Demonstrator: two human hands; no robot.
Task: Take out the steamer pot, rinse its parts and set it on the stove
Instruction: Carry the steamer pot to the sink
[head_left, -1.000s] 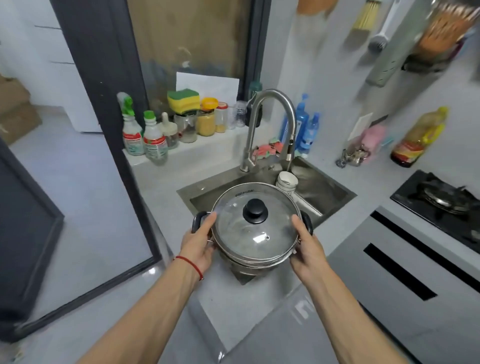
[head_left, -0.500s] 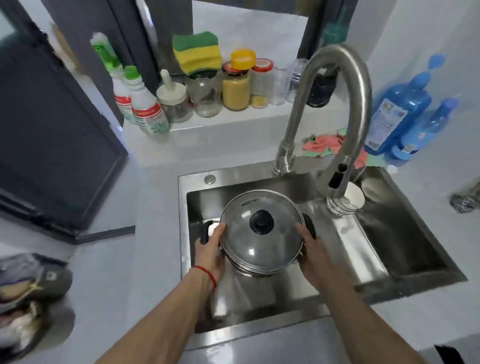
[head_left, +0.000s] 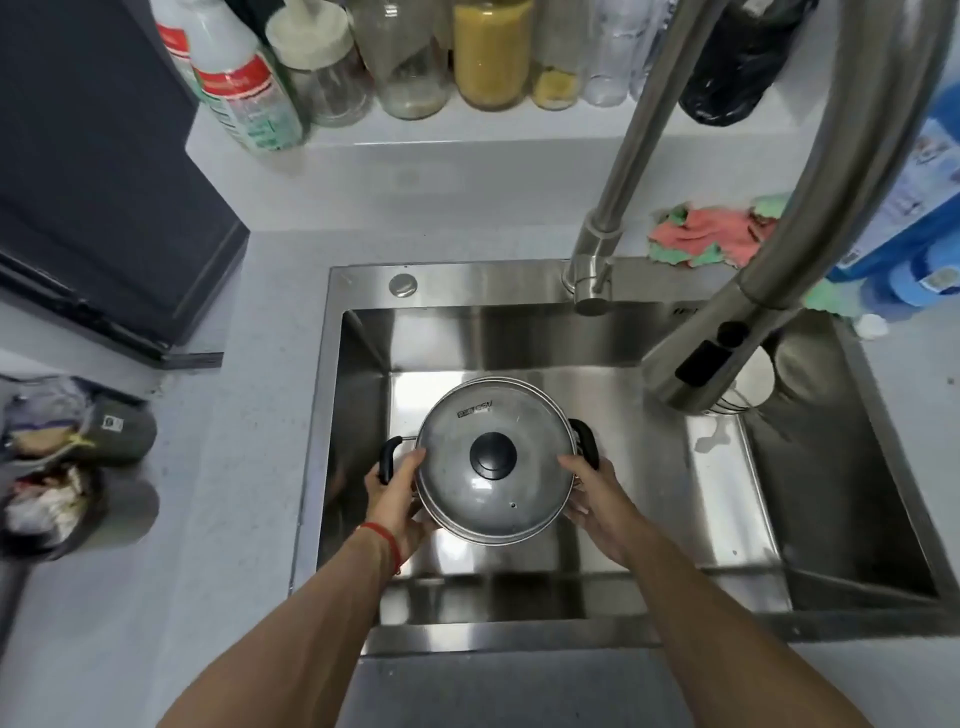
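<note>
The steel steamer pot (head_left: 493, 514) with a glass lid and black knob (head_left: 492, 455) sits low inside the steel sink (head_left: 727, 519), left of centre. My left hand (head_left: 397, 499) grips its left side just below the black side handle (head_left: 389, 457). My right hand (head_left: 597, 499) presses against the right side near the other black handle (head_left: 587, 441). Whether the pot rests on the sink floor I cannot tell.
The curved faucet (head_left: 779, 249) arches over the sink's right half, its spray head above a white bowl (head_left: 753, 384). Bottles and jars (head_left: 415, 57) line the ledge behind. A pink-green cloth (head_left: 706, 239) and blue bottles (head_left: 914, 223) lie at the right. Shoes (head_left: 78, 452) sit on the floor at the left.
The pot, held in both hands, went from above the counter edge down into the sink. The view moved closer and now looks straight down.
</note>
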